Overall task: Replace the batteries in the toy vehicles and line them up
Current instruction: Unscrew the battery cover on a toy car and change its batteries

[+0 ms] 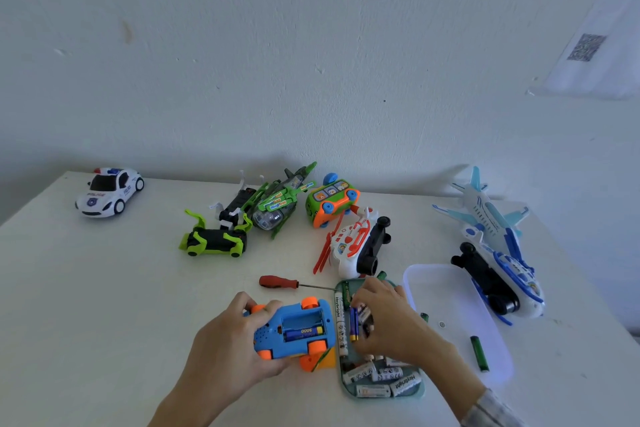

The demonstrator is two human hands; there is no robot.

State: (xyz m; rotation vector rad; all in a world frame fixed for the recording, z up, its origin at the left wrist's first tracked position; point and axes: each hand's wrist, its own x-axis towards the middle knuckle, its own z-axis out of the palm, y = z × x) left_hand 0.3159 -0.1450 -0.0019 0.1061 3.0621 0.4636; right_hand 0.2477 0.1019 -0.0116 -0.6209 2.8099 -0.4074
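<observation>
My left hand [230,336] grips the overturned blue toy car [294,328]; at its three o'clock, my right hand [388,319] pinches a blue battery [353,324] over the tray [417,392].

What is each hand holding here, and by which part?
Left hand grips the upturned blue toy car by its end; right hand pinches a blue battery.

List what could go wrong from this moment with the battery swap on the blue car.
1. The blue car lies upside down in the left hand with its bay open and one battery seated; tilting it might spill that cell.
2. The right hand pinches a blue battery over the battery tray; used and fresh cells could get mixed.
3. The loose green battery on the clear lid might roll away.
</observation>
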